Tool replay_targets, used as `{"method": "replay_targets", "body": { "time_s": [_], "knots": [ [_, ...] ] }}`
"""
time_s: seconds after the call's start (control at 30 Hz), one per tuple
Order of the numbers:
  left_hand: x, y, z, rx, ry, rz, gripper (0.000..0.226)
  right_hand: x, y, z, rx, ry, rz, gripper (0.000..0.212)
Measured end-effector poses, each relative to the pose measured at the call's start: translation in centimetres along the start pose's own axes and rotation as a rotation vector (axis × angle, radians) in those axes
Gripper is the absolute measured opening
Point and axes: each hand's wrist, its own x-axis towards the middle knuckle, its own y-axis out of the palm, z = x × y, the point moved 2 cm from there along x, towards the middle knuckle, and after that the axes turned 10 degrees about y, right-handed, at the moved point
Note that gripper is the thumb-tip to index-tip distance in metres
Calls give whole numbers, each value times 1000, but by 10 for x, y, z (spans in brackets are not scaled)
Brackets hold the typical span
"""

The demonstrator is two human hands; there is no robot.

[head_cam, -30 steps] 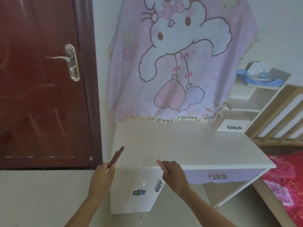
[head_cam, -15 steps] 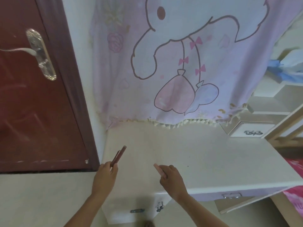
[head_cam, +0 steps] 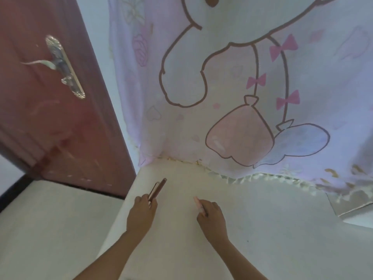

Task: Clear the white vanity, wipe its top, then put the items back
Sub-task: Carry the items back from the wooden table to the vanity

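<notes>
Laying flat on the counter (head_cam: pixel 262 215) suits best: left hand (head_cam: pixel 142 214) is gripping brown sticks (head_cam: pixel 158 188), right hand (head_cam: pixel 212 218) pinching a pink stick (head_cam: pixel 197 202).

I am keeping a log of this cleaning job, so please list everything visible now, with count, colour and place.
vanity top: one, white, centre to right
cartoon cloth: one, pink and lilac, hanging behind the vanity, fringed hem on its top
door: one, red-brown, left
door handle: one, silver, on the door
floor: pale, lower left
brown sticks: seemingly two, slim, in the left hand
pink stick: one, slim, in the right hand
left hand: grips the brown sticks, near the vanity's left edge
right hand: pinches the pink stick, over the vanity
</notes>
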Motion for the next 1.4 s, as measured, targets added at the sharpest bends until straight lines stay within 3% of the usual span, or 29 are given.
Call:
{"method": "replay_targets", "body": {
  "time_s": [0.1,0.23,0.37,0.47,0.63,1.0,1.13,1.4],
  "knots": [
    [10,10,0,9,2,182,32,4,-1,-4,23,3,43,48],
    [35,15,2,248,37,18,29,12,-5,-6,23,19,47,45],
    [61,37,5,385,161,60,36,21,-7,-4,29,32,31,44],
    [79,45,9,441,151,60,34,27,-6,0,29,24,31,44],
    [97,41,1,384,57,-7,29,40,6,12,8,27,47,39],
    [119,33,31,491,247,-73,41,75,51,62,9,152,24,39],
    [115,30,32,456,151,37,49,90,67,86,24,237,-50,42],
    [122,32,46,310,256,-145,46,134,89,117,-89,219,-2,40]
  ]
}}
